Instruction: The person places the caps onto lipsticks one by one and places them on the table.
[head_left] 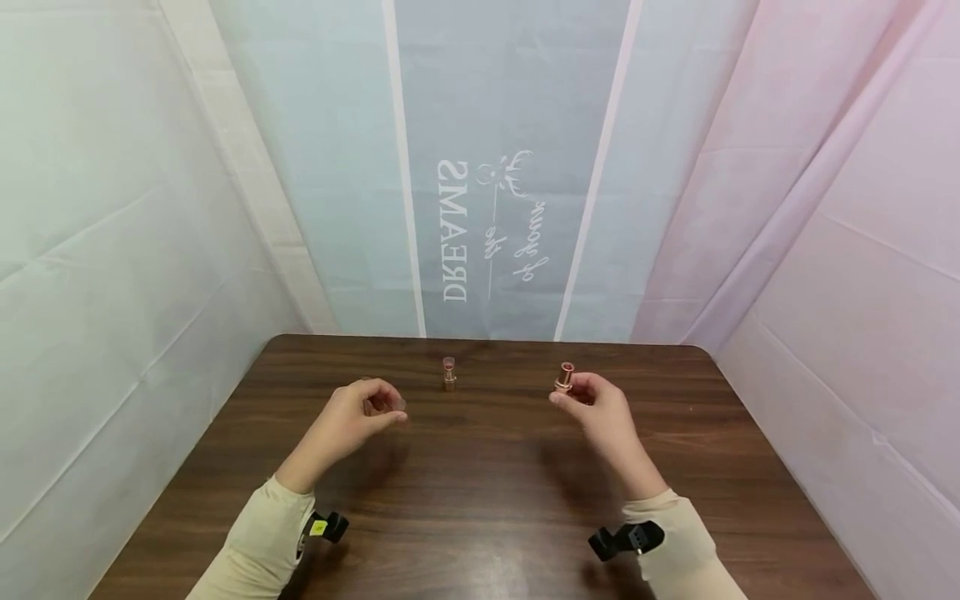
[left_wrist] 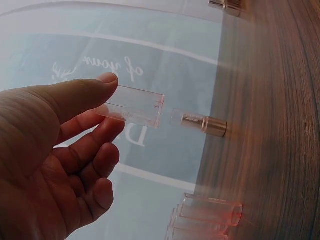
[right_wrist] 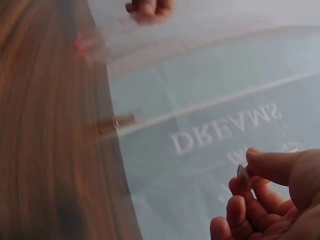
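Observation:
My left hand (head_left: 358, 419) pinches a clear, pink-tinted cap (left_wrist: 137, 105) between thumb and forefinger, its open end pointing away from the palm. In my right hand (head_left: 600, 410), thumb and fingers grip an uncapped rose-gold lipstick tube (head_left: 566, 375), tilted slightly; in the right wrist view only its round base (right_wrist: 243, 177) shows clearly. Between the two hands, farther back, another rose-gold lipstick tube (head_left: 450, 379) stands upright on the table with a clear top. The hands are well apart, both above the table.
Several clear pinkish caps (left_wrist: 210, 210) stand close together on the table beyond the left hand, mostly hidden by it in the head view. The dark wood table (head_left: 480, 500) ends at a printed fabric backdrop (head_left: 510, 125), with pale cloth walls (head_left: 112, 250) on both sides.

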